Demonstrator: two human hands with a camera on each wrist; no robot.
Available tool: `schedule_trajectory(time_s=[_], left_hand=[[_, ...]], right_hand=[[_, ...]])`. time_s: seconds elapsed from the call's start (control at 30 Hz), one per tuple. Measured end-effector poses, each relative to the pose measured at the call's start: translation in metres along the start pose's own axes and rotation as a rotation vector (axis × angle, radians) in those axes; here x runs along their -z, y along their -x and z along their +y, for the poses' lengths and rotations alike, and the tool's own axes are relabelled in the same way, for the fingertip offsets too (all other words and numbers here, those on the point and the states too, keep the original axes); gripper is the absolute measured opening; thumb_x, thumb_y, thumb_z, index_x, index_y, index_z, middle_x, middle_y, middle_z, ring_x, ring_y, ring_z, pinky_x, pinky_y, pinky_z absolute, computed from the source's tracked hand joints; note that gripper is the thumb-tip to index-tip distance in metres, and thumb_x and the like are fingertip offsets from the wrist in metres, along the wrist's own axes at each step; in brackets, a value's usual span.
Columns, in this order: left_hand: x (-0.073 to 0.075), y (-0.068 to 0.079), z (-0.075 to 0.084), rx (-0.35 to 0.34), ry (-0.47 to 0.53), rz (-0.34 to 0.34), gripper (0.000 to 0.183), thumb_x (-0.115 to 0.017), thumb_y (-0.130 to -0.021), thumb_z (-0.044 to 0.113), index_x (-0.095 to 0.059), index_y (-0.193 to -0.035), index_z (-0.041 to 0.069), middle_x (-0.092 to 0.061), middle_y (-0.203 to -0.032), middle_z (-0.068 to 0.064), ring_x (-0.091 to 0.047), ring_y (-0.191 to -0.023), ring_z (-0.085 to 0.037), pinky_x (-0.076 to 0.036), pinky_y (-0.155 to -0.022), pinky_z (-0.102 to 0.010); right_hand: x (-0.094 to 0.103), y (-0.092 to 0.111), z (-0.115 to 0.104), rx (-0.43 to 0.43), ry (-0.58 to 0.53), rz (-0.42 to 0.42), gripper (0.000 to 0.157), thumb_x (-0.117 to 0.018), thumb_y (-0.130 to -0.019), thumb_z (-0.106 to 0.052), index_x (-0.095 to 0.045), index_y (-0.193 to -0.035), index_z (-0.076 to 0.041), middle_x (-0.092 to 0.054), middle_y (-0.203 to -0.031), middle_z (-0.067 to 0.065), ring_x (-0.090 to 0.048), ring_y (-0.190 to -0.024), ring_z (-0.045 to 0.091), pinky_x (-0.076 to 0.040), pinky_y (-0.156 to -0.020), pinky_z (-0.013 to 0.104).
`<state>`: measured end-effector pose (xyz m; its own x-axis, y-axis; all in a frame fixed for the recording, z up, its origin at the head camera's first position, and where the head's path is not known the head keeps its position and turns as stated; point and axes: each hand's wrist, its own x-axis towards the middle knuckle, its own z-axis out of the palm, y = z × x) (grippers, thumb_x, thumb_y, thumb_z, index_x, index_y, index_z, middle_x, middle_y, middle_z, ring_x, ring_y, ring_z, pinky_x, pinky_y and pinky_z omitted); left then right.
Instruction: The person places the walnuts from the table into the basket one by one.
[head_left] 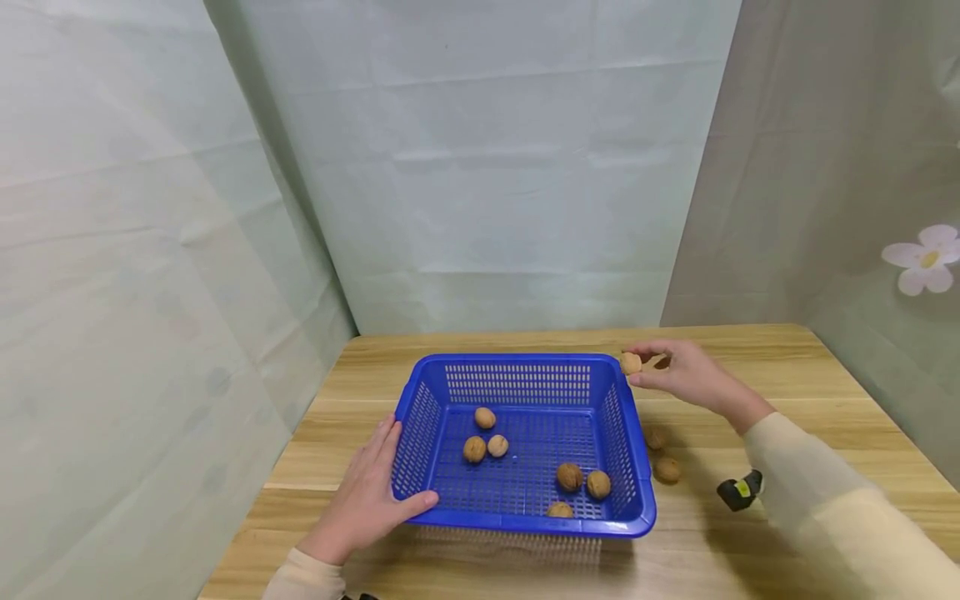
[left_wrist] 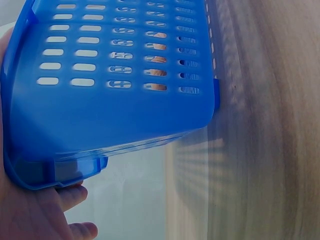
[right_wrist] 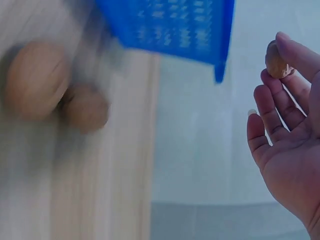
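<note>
A blue plastic basket [head_left: 525,523] with slotted walls stands on the table, several walnuts [head_left: 569,477] lying on its floor. My left hand [head_left: 367,492] rests on the basket's left front corner, thumb over the front rim and fingers along the left side. Between thumb and fingertips, my right hand [head_left: 693,375] pinches a walnut [head_left: 631,363] at the far right corner of the basket, about rim height. The right wrist view shows that walnut [right_wrist: 276,61] held at the fingertips, the other fingers loosely bent. Two more walnuts [head_left: 667,470] lie on the table beside the basket's right wall.
The wooden table [head_left: 750,367] ends at a pale cloth backdrop [head_left: 510,183], with cloth also at both sides. Near the right sleeve is a small black object [head_left: 739,490] with a yellow-green patch. The basket's raised rim borders the walnuts inside.
</note>
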<state>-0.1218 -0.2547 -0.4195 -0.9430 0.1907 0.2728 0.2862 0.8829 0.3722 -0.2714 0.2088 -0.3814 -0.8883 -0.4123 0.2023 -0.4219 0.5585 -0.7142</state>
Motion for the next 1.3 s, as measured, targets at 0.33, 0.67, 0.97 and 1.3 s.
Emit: schedule_trajectory(time_s=[0.33,0.67,0.97,1.3], left_hand=[[0.0,0.0,-0.001,-0.001,0.002,0.004,0.109,-0.071,-0.075,0.061,-0.025,-0.149,-0.005,-0.02,-0.156,-0.02,-0.021,-0.141,-0.039,-0.025,-0.107,-0.062],[-0.001,-0.001,-0.002,-0.003,0.002,0.004,0.11,-0.073,-0.074,0.06,-0.025,-0.149,-0.005,-0.019,-0.156,-0.021,-0.02,-0.142,-0.039,-0.024,-0.108,-0.061],[0.0,0.0,-0.001,-0.001,0.005,0.004,0.11,-0.073,-0.074,0.06,-0.025,-0.148,-0.005,-0.02,-0.156,-0.02,-0.02,-0.142,-0.039,-0.024,-0.108,-0.062],[0.0,0.002,-0.001,0.002,0.003,0.003,0.114,-0.07,-0.072,0.067,-0.026,-0.149,-0.005,-0.019,-0.157,-0.019,-0.021,-0.142,-0.039,-0.024,-0.109,-0.06]], right_hand=[[-0.017,-0.027,-0.045,0.034,-0.207,-0.089,0.054,-0.076,-0.083,-0.036,-0.061,-0.13,-0.013,-0.063,-0.114,0.006,-0.062,-0.099,0.023,-0.054,-0.08,0.036],[-0.035,-0.054,-0.084,0.041,-0.272,-0.203,0.057,-0.073,-0.086,-0.034,-0.054,-0.137,-0.018,-0.063,-0.122,0.001,-0.059,-0.113,0.02,-0.05,-0.092,0.043],[-0.055,-0.076,-0.101,0.052,-0.32,-0.252,0.054,-0.073,-0.086,-0.03,-0.056,-0.136,-0.019,-0.063,-0.121,0.0,-0.058,-0.115,0.022,-0.051,-0.09,0.039],[-0.088,-0.092,-0.083,0.025,-0.455,-0.274,0.053,-0.073,-0.086,-0.018,-0.056,-0.136,-0.013,-0.064,-0.123,0.003,-0.059,-0.114,0.017,-0.05,-0.093,0.036]])
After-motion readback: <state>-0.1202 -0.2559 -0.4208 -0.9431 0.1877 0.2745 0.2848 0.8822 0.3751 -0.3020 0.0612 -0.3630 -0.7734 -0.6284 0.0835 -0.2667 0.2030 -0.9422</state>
